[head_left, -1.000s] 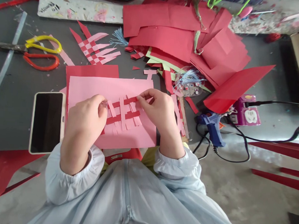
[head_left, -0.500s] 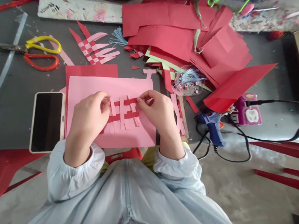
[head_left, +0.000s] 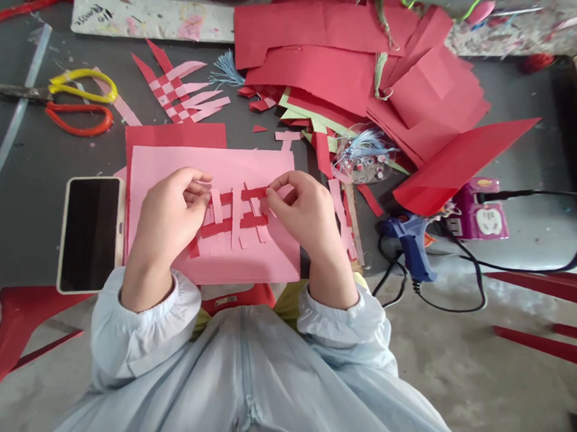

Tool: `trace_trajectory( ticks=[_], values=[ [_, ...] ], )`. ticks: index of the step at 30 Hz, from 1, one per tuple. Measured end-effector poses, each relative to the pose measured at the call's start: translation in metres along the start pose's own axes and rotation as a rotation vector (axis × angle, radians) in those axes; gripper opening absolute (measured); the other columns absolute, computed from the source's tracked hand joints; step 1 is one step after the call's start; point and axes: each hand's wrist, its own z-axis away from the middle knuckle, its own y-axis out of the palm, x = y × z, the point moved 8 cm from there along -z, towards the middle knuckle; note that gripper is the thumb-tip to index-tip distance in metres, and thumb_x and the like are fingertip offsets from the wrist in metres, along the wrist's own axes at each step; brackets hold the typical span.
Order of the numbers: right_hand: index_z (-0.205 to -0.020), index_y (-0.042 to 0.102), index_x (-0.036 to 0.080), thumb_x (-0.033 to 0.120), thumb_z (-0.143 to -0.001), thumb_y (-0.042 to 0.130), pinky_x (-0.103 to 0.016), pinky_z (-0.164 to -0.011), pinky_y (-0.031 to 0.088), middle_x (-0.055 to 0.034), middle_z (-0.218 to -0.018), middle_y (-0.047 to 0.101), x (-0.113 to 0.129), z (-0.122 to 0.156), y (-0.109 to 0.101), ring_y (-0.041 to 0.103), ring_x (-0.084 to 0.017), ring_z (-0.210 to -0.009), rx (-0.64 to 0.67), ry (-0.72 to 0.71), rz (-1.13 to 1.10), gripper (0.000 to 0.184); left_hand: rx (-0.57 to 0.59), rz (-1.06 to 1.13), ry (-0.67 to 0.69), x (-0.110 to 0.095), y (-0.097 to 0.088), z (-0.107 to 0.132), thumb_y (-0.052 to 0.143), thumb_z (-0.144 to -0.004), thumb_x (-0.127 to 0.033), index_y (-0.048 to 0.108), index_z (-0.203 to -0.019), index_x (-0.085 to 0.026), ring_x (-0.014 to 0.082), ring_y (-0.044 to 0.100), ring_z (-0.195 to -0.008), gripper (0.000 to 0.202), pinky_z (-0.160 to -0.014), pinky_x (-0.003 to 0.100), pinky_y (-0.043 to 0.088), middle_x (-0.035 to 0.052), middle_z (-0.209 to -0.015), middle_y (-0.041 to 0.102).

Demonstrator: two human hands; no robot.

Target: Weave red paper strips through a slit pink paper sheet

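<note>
Red and pink paper strips point(head_left: 236, 222) cross over and under one another on a pink paper sheet point(head_left: 174, 160). My left hand point(head_left: 171, 209) is at their left end, its thumb and fingertips closed at the end of the upper red strip; the exact contact is partly hidden. Thumb and forefinger of my right hand point(head_left: 301, 207) pinch the right end of that upper red strip point(head_left: 255, 193). A lower red strip point(head_left: 219, 227) runs below it, and short pink strips stand across both. Under the pink sheet lies a red sheet point(head_left: 176, 133).
Left of the sheet are a phone point(head_left: 92, 233) and scissors point(head_left: 80, 99). Behind lie a woven paper piece point(head_left: 176, 95), a blue tassel point(head_left: 226, 69) and stacked red paper point(head_left: 317, 74). To the right are a blue glue gun point(head_left: 411, 240), its cable and a purple power socket point(head_left: 481, 211).
My left hand has shifted slightly left and its fingers have loosened a little. More of the strips' left end shows, and a pink strip there now leans. My right hand keeps its pinch.
</note>
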Motion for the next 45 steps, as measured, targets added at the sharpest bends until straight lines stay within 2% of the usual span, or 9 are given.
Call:
trace_trajectory(
  ticks=[31,45],
  values=[
    [-0.075,0.061,0.021,0.02,-0.078,0.06,-0.029,-0.062,0.035,0.0036,-0.067,0.058,-0.0018,-0.0009,0.0004,0.048,-0.011,-0.059,0.008,0.002,-0.048,0.004,0.007,0.103,-0.047,0.0003,-0.004,0.0021,0.059,-0.085,-0.01,0.069,-0.102,-0.02,0.0162,0.074,-0.083,0.022,-0.082,0.031,0.057,0.0017,-0.092,0.077],
    [-0.075,0.061,0.021,0.018,-0.078,0.06,-0.029,-0.063,0.035,0.0039,-0.067,0.058,-0.0018,-0.0005,0.0001,0.047,-0.011,-0.058,0.014,0.0,-0.048,0.005,0.006,0.144,-0.059,0.0018,-0.0047,0.0034,0.062,-0.085,-0.016,0.07,-0.101,-0.022,0.018,0.075,-0.087,0.02,-0.079,0.029,0.057,0.0014,-0.091,0.078]
  ],
)
